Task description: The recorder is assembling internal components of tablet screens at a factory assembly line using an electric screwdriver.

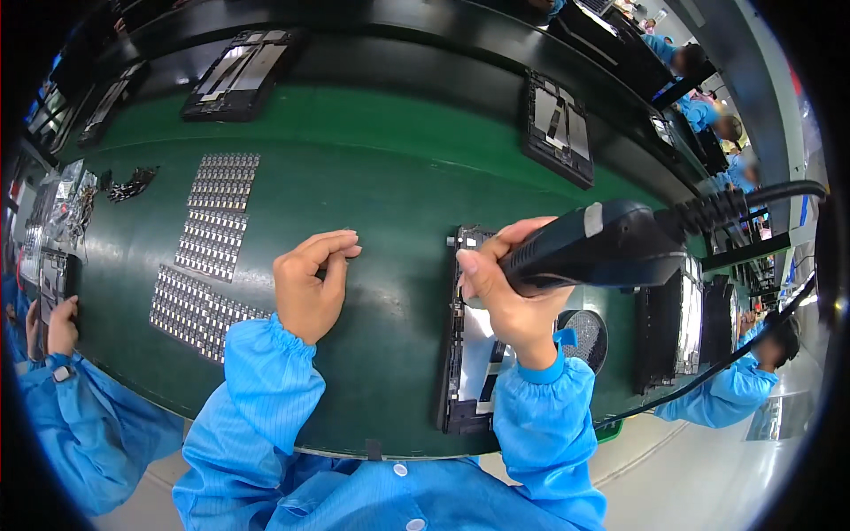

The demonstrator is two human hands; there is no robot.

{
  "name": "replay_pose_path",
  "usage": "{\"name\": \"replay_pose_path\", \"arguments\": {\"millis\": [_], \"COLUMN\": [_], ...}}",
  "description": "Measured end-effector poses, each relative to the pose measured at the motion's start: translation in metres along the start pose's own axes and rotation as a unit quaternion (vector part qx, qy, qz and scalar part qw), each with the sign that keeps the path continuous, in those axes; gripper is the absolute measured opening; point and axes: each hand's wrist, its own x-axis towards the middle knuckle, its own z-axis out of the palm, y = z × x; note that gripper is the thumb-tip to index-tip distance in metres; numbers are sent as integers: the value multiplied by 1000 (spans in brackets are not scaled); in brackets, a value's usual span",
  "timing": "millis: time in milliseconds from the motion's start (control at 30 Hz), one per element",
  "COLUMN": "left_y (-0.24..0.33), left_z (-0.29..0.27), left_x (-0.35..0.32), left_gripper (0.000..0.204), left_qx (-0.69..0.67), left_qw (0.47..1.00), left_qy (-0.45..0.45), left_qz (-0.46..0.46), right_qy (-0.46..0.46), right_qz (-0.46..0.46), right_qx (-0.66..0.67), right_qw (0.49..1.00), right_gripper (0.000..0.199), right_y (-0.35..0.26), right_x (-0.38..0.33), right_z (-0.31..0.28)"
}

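Note:
My right hand [513, 305] grips a black handheld barcode scanner [602, 243], whose thick cable runs off to the right. Beneath that hand lies an opened tablet-like device [469, 354] with a black frame and pale inner panels; my hand and sleeve cover part of it. My left hand [310, 283] hovers over the green table with its fingers curled in and the thumb close to them. Whether anything small sits in those fingers cannot be made out. Nearest to it on the left are panels of small circuit boards [208, 310].
Similar opened devices [239, 75] lean along the back, another [560, 128] at the back right. A round dark dish [586, 341] and upright black stacks [668, 327] stand right. Clear bags [66, 203] and black parts [131, 184] lie left. Co-workers in blue sit on both sides.

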Motion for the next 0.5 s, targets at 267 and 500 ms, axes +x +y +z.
{"name": "replay_pose_path", "arguments": {"millis": [267,500], "left_y": [-1,0], "left_z": [2,1], "left_x": [-1,-2], "left_gripper": [19,19], "left_qx": [5,-7], "left_qw": [1000,1000], "left_qy": [-10,-11], "left_qz": [12,10], "right_qy": [11,1], "right_qz": [4,34], "right_qx": [26,6], "right_qw": [1000,999], "right_gripper": [36,36], "right_y": [0,-2], "right_x": [-2,-4], "right_z": [-1,-1]}}
